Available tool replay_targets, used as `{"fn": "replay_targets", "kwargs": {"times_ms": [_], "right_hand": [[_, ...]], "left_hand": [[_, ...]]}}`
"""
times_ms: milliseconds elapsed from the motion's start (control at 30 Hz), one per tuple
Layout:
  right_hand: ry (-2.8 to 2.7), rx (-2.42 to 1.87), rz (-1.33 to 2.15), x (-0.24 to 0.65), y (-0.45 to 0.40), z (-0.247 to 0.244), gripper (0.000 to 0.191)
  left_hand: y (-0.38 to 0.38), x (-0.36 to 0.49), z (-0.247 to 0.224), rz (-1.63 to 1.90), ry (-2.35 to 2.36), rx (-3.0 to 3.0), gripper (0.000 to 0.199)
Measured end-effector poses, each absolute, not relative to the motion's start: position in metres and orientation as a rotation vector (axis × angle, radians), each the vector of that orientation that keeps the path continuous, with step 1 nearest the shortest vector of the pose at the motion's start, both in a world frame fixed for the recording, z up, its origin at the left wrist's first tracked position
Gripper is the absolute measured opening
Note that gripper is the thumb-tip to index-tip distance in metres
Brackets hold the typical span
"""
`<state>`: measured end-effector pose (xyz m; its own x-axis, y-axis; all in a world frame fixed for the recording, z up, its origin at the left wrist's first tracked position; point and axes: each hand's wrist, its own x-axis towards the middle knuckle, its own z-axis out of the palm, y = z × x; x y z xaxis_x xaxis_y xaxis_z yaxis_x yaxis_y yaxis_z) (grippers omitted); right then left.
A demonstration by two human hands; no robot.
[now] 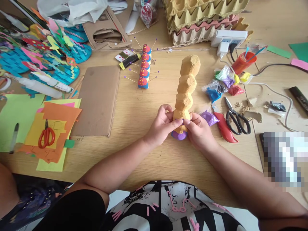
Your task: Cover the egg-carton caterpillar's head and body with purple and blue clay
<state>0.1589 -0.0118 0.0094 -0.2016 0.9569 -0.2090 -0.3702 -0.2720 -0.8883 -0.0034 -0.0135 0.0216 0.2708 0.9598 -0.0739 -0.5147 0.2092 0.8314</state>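
A yellow egg carton strip (186, 85) points away from me, its bumps in a row. Purple clay (179, 135) covers its near end. My left hand (162, 123) grips the strip from the left, and my right hand (198, 128) from the right. Both thumbs meet on top, pressing a bit of purple at the second bump. Beside my right hand lies a bag of purple clay (209, 117). Farther off stands a finished-looking caterpillar (144, 67) in red and blue, with purple-tipped sticks along its sides.
Black-handled scissors (237, 120) and a red utility knife (225, 126) lie at right, near clay bags (214, 93) and a red cup (243, 62). Egg trays (202, 19) are stacked behind. Cardboard (97, 99), coloured paper (51, 134) and red scissors (47, 136) sit left.
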Motion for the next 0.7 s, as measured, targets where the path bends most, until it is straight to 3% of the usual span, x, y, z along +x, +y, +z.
{"fn": "replay_targets", "kwargs": {"times_ms": [700], "right_hand": [[-0.65,-0.795,1.99,0.164,-0.004,0.018,0.039]], "left_hand": [[-0.006,-0.009,0.027,1.087,0.666,0.666,0.064]]}}
